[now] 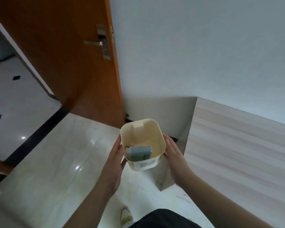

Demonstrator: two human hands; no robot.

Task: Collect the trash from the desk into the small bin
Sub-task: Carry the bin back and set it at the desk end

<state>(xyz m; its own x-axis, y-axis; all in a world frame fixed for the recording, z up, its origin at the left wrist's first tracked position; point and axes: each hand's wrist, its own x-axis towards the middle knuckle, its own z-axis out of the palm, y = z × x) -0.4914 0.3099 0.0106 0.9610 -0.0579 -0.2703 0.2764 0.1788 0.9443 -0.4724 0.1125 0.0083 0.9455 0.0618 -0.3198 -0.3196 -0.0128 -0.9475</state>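
A small cream bin (152, 137) with a square rounded rim is held in the air above the tiled floor, between both of my hands. My left hand (116, 159) presses flat on its left side and my right hand (174, 155) presses on its right side. Inside the bin, at the near wall, lies a pale blue-green packet of trash (139, 153). The light wood desk (237, 145) is to the right of the bin, and its visible top is bare.
An orange-brown wooden door (64, 55) with a metal handle stands open at the left. A white wall is behind the desk. Glossy pale floor tiles (56, 162) with a black border strip lie below. My shoe (126, 216) shows at the bottom.
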